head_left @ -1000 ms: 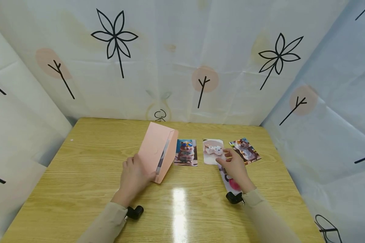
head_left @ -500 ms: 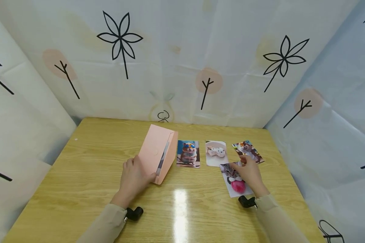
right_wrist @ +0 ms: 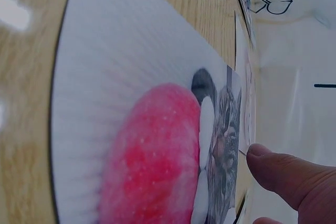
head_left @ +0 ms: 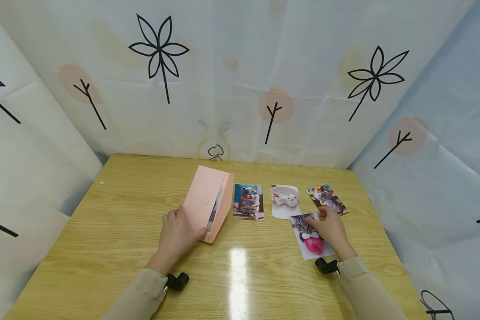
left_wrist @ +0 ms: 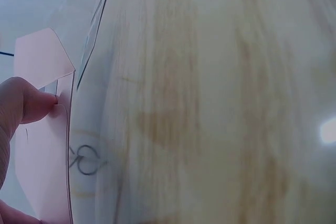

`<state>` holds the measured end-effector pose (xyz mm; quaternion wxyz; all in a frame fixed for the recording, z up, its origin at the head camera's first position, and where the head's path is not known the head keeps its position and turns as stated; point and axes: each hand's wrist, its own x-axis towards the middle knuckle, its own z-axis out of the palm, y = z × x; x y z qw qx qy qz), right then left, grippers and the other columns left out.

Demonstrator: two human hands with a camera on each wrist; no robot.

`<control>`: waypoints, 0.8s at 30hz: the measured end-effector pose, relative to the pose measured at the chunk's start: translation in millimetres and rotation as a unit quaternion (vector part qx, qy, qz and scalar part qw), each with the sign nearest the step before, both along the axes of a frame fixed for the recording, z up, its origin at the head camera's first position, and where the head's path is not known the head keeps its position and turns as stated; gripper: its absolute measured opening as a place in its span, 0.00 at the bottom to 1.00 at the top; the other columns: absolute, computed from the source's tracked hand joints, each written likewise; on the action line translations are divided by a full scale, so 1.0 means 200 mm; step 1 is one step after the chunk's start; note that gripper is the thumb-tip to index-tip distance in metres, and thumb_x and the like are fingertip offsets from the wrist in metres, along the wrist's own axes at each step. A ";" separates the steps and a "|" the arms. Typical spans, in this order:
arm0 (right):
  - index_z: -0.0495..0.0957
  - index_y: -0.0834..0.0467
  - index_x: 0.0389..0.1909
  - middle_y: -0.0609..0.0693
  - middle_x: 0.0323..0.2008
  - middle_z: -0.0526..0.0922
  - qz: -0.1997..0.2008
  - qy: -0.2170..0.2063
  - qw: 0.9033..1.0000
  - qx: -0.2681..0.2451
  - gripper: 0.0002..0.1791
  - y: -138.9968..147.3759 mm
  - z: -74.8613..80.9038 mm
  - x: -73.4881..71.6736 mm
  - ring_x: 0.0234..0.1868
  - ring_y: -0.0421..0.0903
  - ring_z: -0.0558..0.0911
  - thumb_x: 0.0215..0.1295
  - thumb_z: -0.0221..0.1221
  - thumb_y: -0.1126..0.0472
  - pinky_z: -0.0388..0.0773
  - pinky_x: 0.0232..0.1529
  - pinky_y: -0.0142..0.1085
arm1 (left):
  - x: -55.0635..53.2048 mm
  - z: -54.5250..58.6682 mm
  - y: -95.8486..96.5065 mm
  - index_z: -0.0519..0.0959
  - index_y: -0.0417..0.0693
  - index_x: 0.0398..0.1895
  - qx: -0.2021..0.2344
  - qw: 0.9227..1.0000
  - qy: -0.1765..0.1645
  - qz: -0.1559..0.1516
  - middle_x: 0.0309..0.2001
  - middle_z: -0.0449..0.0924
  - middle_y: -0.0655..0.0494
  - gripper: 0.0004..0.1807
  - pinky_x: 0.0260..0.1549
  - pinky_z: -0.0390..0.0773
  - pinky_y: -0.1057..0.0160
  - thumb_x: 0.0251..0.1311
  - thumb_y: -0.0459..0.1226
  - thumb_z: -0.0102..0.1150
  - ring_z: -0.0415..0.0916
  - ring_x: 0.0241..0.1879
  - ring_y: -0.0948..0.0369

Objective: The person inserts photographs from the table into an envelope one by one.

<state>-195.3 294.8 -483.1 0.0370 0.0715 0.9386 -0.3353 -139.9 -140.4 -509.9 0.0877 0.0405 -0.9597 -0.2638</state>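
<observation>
On the left, a pale pink paper envelope [head_left: 204, 195] stands tilted with its flap side facing right. My left hand [head_left: 178, 233] grips its lower end, and the thumb [left_wrist: 39, 103] presses at the opening in the left wrist view. Grey and white edges of something inside show in the slit. My right hand [head_left: 330, 226] hovers over the upper right of a photo card of a cat with a pink ball [head_left: 312, 242]. Its thumb [right_wrist: 278, 169] is extended near the card's top edge in the right wrist view, apart from the fingers.
Behind lie a hamster photo card with blue glasses [head_left: 248, 202], a white card with two spotted animals [head_left: 286, 202] and a tilted animal card [head_left: 327, 198] at the right. The wooden table [head_left: 124, 266] ends at patterned white cloth [head_left: 232, 80] behind.
My right hand has drawn back from beside the white card to the cat card, uncovering more of it. The left hand and envelope stay nearly in place; the head view has shifted slightly.
</observation>
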 end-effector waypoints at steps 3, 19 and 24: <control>0.62 0.72 0.63 0.71 0.56 0.70 0.000 -0.008 1.000 -0.005 0.39 0.00 0.00 0.00 0.58 0.66 0.71 0.61 0.65 0.52 0.67 0.56 0.56 | 0.00 -0.01 0.00 0.62 0.27 0.61 0.000 1.000 0.002 -0.001 0.52 0.65 0.29 0.54 0.48 0.66 0.45 0.41 0.59 0.70 0.60 0.52 0.39; 0.65 0.73 0.62 0.74 0.56 0.71 0.002 -0.024 0.999 0.022 0.37 0.00 -0.04 -0.04 0.58 0.66 0.71 0.59 0.66 0.55 0.68 0.56 0.57 | -0.01 -0.01 0.00 0.63 0.28 0.60 0.001 1.000 0.005 -0.001 0.52 0.66 0.30 0.53 0.49 0.65 0.45 0.40 0.58 0.71 0.60 0.53 0.39; 0.65 0.72 0.61 0.74 0.55 0.71 0.001 -0.014 1.000 0.020 0.36 -0.01 -0.03 -0.04 0.57 0.66 0.71 0.58 0.67 0.57 0.68 0.55 0.57 | -0.01 -0.01 0.00 0.63 0.28 0.60 -0.006 1.000 0.010 -0.003 0.51 0.66 0.30 0.53 0.48 0.65 0.46 0.40 0.58 0.70 0.61 0.51 0.40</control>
